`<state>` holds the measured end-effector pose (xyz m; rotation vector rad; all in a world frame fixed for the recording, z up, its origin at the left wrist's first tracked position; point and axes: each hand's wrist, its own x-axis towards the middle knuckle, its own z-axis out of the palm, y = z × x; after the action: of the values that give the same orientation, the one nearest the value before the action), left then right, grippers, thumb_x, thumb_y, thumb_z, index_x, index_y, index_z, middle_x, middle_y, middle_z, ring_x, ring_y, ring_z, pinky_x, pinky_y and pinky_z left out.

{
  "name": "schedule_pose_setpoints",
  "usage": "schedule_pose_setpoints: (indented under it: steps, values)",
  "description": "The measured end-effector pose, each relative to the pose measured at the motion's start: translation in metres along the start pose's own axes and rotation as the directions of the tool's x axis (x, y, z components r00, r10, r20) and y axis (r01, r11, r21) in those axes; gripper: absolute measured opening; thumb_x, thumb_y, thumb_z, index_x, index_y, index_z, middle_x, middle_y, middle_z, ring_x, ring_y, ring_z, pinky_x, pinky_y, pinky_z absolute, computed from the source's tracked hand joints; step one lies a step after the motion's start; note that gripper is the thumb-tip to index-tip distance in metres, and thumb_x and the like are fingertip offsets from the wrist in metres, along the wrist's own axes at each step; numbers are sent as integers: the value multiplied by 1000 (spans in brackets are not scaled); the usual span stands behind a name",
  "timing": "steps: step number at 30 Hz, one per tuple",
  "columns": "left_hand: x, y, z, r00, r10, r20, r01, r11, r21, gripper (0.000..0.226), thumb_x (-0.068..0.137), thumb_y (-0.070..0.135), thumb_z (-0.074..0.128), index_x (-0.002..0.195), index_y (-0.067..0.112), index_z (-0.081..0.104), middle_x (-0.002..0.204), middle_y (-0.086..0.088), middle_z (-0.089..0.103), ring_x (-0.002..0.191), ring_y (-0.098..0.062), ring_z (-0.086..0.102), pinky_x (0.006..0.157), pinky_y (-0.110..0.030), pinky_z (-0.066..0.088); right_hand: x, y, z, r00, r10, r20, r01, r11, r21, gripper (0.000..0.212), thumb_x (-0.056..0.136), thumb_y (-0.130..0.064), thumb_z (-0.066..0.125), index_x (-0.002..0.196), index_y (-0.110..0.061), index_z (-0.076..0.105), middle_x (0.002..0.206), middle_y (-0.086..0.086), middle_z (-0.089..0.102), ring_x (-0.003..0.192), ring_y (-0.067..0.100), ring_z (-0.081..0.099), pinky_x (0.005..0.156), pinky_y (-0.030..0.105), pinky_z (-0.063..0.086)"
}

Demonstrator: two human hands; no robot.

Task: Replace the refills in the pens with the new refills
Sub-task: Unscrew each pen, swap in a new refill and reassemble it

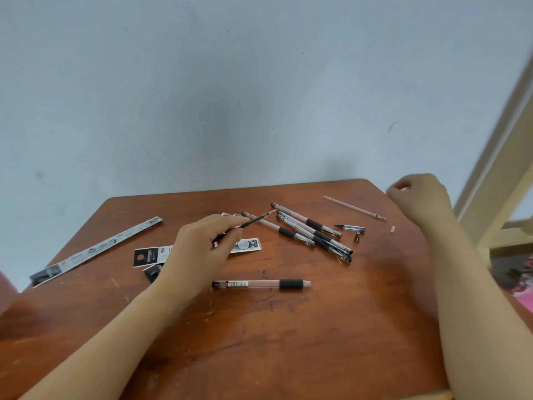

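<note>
Pinching a dark refill [253, 222] in its fingertips, slanting away rightward, the left hand [202, 249] hovers just beyond the empty barrel [259, 283] lying crosswise on the table [317, 342], nearer it than the right hand [418, 197], curled at the far corner, holding what I cannot tell.

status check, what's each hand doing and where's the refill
Left hand pinches dark refill. Right hand curled, far right, grip unclear. Pen barrel lies just nearer, nothing on it.
</note>
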<state>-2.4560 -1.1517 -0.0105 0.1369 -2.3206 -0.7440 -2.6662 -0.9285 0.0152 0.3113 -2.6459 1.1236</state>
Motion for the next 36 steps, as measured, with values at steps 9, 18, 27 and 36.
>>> schedule_pose_setpoints:
  steps: [9,18,27,36]
  values:
    - [1,12,-6,984,-170,-47,153,957,-245,22,84,10,57,74,28,63,53,21,61,49,-1,51,50,-8,40,-75,-80,35,815,-405,415,-28,688,725,20,84,-2,57,74,-16,68,48,-6,59,41,5,48,43,16,37]
    - [-1,12,-1,979,-191,68,202,893,-403,19,82,9,60,67,17,69,48,0,62,39,-5,46,43,-15,38,-90,-86,51,739,-467,485,-171,566,806,34,83,2,57,60,-20,69,55,-2,61,43,6,50,43,15,37]
    - [-1,16,-2,969,-203,144,247,852,-461,21,83,15,57,69,4,69,51,1,65,33,-7,46,38,-18,38,-94,-86,53,704,-537,464,-136,539,831,25,81,-5,59,63,-17,72,58,8,56,48,9,47,48,16,39]
    - [-6,3,10,909,-6,417,-109,961,252,60,73,68,34,111,29,60,93,16,58,80,1,46,74,-20,42,-72,-83,37,928,-191,318,-258,286,923,21,90,-4,49,74,-11,61,57,-2,67,41,4,53,38,14,39]
